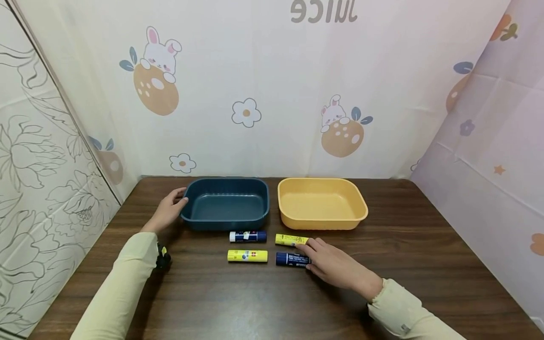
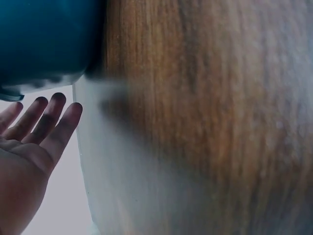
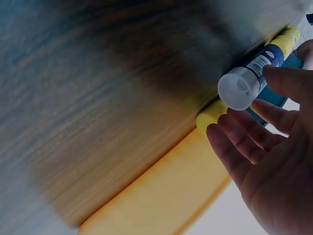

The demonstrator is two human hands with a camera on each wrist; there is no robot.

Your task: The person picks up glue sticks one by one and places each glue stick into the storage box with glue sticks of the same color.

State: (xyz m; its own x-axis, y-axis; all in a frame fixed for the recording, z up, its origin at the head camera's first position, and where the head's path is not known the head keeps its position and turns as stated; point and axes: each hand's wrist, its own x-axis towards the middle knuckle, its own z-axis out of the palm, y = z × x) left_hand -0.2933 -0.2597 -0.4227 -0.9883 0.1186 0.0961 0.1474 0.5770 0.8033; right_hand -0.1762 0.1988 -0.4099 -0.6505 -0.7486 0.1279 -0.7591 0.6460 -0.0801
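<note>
My right hand (image 1: 335, 265) pinches a navy glue stick (image 1: 289, 259) between thumb and fingers. In the right wrist view its clear end cap (image 3: 238, 89) points toward the camera, with the thumb on one side and a finger on the other. Just beyond lies a yellow glue stick (image 1: 289, 240), close to the other fingertips. My left hand (image 1: 169, 211) is at the left side of a dark blue basin (image 1: 225, 225); in the left wrist view its fingers (image 2: 63, 128) are extended beside the basin wall. Whether they touch it is unclear.
Left of the held stick lie another navy glue stick (image 1: 248, 236) with a white end and another yellow one (image 1: 248, 256). A yellow basin (image 1: 323, 224) stands right of the blue one on the brown wooden table (image 1: 238, 307). A patterned curtain (image 1: 272, 141) hangs behind.
</note>
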